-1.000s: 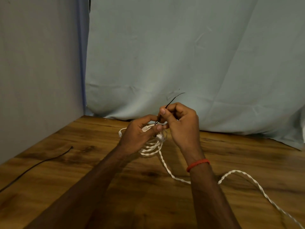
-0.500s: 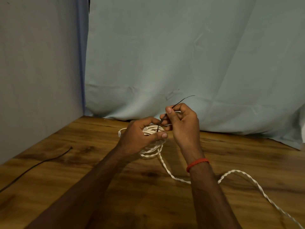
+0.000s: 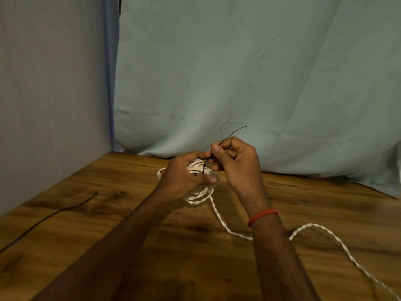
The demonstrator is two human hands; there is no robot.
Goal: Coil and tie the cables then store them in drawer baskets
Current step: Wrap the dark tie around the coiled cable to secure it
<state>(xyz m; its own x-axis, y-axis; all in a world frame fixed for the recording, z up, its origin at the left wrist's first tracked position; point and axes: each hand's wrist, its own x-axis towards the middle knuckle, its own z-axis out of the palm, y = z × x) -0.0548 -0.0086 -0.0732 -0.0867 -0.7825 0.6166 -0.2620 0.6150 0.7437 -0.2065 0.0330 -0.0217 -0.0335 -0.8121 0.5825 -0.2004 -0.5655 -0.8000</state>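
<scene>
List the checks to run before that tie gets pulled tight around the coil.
1. Coil held: ok, the left hand grips the white coil.
2. Tie held: ok, the right hand pinches the black tie.
3. Tie wrapped fully round the coil: cannot tell, fingers hide it.
4. All cable wound in: not ok, a long tail trails across the table.
5. Spare tie available: ok, it lies at the table's left.

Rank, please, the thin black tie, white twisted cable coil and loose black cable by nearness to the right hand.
1. Thin black tie: in the grip of the right hand.
2. White twisted cable coil: in the left hand.
3. Loose black cable: far to the left.
</scene>
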